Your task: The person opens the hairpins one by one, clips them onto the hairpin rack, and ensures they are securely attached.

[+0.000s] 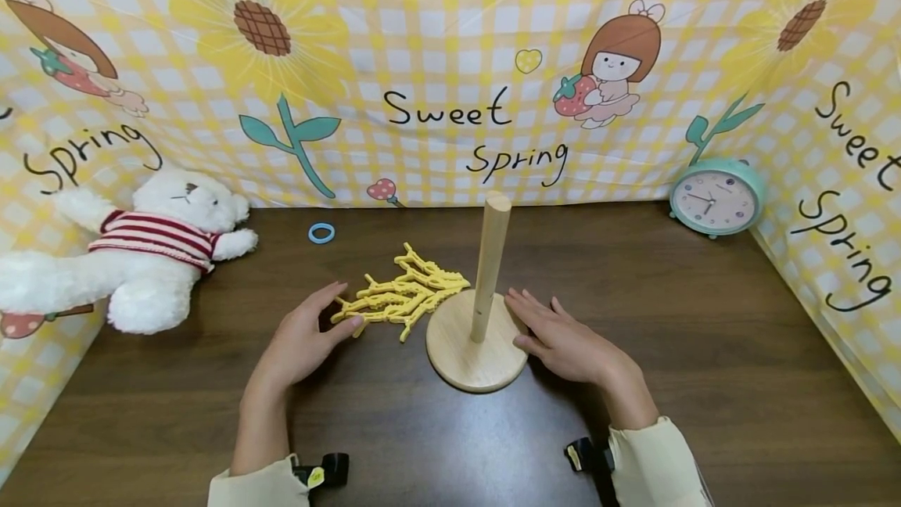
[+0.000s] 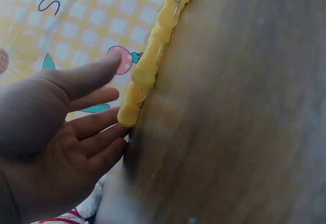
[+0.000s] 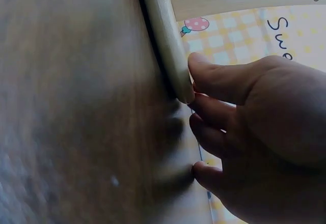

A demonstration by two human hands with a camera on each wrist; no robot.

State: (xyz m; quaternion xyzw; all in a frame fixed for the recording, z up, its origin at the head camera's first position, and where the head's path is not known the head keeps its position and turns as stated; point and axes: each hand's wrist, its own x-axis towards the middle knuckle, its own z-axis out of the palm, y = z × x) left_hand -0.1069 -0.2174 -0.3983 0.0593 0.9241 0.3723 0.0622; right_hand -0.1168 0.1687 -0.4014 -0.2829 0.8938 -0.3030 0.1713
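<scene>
Yellow pieces [image 1: 385, 301]: lying on table [image 1: 394, 436] beside wooden stand [image 1: 487, 288] | left hand [image 1: 303, 339]: spread loosely around outer ends, holding nothing | right hand [image 1: 566, 341]: extended against base rim [image 1: 479, 388], holding nothing | apparently arranging; likely calls next for left-hand pinch

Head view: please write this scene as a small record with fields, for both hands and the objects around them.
Left hand: relaxed, at the left end of the yellow, branched, plastic-looking pieces; firm contact unclear
Right hand: fingers extended, at the right rim of the pale wooden stand
Stand form: round base, upright peg
Far left: white plush bear in red-striped shirt
Behind pieces: light-blue ring
Back right: round mint-green alarm clock
</scene>
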